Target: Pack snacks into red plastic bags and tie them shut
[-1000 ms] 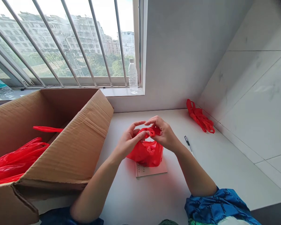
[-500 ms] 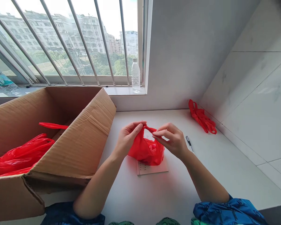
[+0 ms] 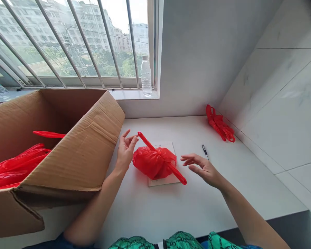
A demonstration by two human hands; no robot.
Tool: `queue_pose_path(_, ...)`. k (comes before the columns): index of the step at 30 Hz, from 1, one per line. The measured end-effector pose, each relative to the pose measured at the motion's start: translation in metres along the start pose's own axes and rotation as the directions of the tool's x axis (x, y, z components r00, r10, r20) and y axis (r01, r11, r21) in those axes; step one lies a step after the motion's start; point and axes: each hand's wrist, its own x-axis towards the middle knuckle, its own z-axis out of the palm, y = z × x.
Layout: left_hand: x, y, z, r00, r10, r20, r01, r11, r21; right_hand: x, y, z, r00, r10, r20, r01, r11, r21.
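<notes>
- Red plastic bag at the middle of the frame, bunched into a rounded bundle, resting on a sheet of paper with faint writing
- Two strap handles of the bag, sticking out in opposite directions, one toward the upper left, the other toward the lower right, its tip past the edge of the paper
- Left hand open with fingers spread, just beside the upper handle's tip, not clamped on anything
- Right hand open and well apart from the left, fingers pointing at the bag from the right, near it but not touching
- Black pen on the white counter, just above the right hand
- Bundle of red bags at the upper right, in the corner against the tiled wall
- Open cardboard box at the left of the frame, holding loose red bags
- Plastic water bottle upright on the windowsill, in front of a barred window at the upper left
</notes>
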Motion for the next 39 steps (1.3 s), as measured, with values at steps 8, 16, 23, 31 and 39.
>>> queue_pose_path(8, -0.034, 0.010, -0.007, 0.920, 0.094, 0.380, -0.333, 0.698, 0.634, 0.034, 0.015, 0.026, 0.990, -0.119, 0.076, 0.140, 0.890, -0.434)
queue_pose_path(16, -0.036, 0.014, 0.006, 0.837, 0.144, 0.527, -0.502, 0.584, 0.638, 0.070, 0.011, 0.052, 0.959, -0.254, 0.126, 0.284, 0.868, -0.408)
queue_pose_path(23, -0.029, -0.014, 0.011, 0.731, 0.140, 0.667, -0.640, 0.479, 0.601, 0.077, 0.012, 0.070, 0.984, -0.071, 0.165, 0.116, 0.953, -0.281)
queue_pose_path(31, -0.024, -0.050, 0.005, 0.718, 0.072, 0.692, -0.673, 0.320, 0.666, 0.087, 0.040, 0.094, 0.989, 0.025, 0.149, 0.044, 0.896, -0.442)
queue_pose_path(39, -0.027, -0.062, 0.008, 0.723, 0.063, 0.688, -0.670, 0.309, 0.676, 0.085, 0.048, 0.102, 0.989, 0.011, 0.145, 0.065, 0.858, -0.510)
